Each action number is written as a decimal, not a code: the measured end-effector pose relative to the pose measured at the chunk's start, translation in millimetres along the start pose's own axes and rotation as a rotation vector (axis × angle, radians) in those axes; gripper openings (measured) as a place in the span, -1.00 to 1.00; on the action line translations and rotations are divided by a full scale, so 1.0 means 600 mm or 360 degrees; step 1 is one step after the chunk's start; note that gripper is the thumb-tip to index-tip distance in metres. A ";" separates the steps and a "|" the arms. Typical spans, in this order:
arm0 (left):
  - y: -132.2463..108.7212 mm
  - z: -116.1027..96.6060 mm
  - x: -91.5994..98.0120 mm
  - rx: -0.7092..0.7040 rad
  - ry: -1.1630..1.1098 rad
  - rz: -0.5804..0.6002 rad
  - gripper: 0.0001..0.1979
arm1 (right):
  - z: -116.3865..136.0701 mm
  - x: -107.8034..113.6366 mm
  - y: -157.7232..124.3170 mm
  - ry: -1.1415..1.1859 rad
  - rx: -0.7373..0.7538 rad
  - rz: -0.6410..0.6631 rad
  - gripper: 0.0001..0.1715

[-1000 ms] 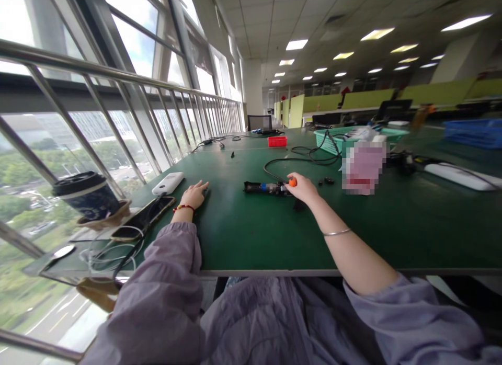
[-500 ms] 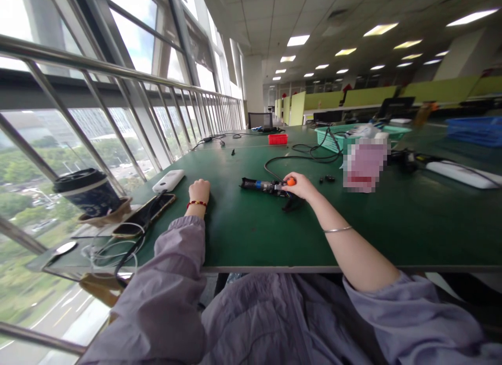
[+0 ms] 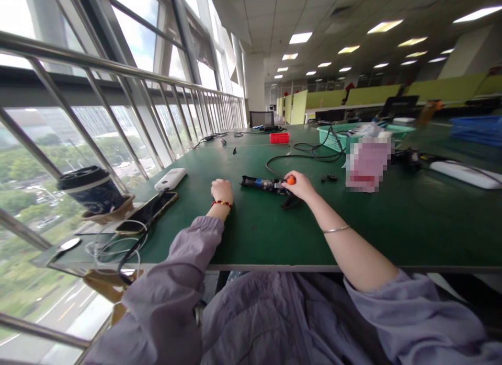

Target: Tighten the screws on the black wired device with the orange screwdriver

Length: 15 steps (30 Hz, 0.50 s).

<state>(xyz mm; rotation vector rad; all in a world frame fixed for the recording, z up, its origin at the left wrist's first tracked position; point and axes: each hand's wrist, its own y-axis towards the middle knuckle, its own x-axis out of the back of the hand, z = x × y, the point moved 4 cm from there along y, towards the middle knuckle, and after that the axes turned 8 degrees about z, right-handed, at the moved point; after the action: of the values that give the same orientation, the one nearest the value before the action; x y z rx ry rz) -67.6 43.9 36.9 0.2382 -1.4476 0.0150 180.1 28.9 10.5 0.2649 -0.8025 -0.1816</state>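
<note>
On the green table lies a black flashlight-like tube [image 3: 254, 183] with a blue ring, its wide end to the left. At its right end my right hand [image 3: 298, 185] is closed on a small tool with a round orange end [image 3: 291, 180]; the rest of that tool is hidden by the fingers. A black strap-like piece [image 3: 288, 203] hangs from the tube below the hand. My left hand [image 3: 222, 190] is a loose fist just left of the tube, apart from it. No object shows in that fist.
Left are a lidded paper cup [image 3: 91, 191], a phone [image 3: 147, 214], a white power bank [image 3: 171, 179] and loose cables. Behind the tube runs a black cable [image 3: 284, 157]. A red box [image 3: 280, 138], a green basket [image 3: 331, 139] and small black parts [image 3: 331, 177] stand farther off.
My left hand has moved right along the table, nearer to the tube, still in a fist. My right hand keeps its hold in the same place.
</note>
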 end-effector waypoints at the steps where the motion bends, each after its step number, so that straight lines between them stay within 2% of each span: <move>1: -0.006 -0.007 0.002 -0.0035 -0.0002 -0.0005 -0.57 | 0.000 0.000 0.000 -0.0001 0.0003 0.0024 -0.80; 5: -0.038 -0.041 0.002 -0.0318 -0.0002 -0.0010 -0.60 | 0.000 -0.003 0.000 -0.0021 0.0032 0.0158 -0.66; 9: -0.072 -0.091 -0.001 -0.0994 -0.0052 -0.0054 -0.65 | 0.006 -0.002 -0.005 -0.0097 -0.0012 0.0115 -0.62; 11: -0.082 -0.107 -0.002 -0.1227 -0.0065 -0.0077 -0.67 | 0.012 -0.003 -0.008 -0.0176 -0.0078 0.0082 -0.62; 15: -0.083 -0.108 -0.002 -0.1276 -0.0153 -0.0122 -0.69 | 0.026 -0.004 -0.017 -0.0360 -0.0188 -0.0013 -0.64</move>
<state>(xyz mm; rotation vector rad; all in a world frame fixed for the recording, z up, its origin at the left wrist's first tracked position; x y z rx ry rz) 3.3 6.6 21.5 -0.3680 -1.4294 -0.6344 166.6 17.2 16.1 0.1372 -1.0113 -0.2688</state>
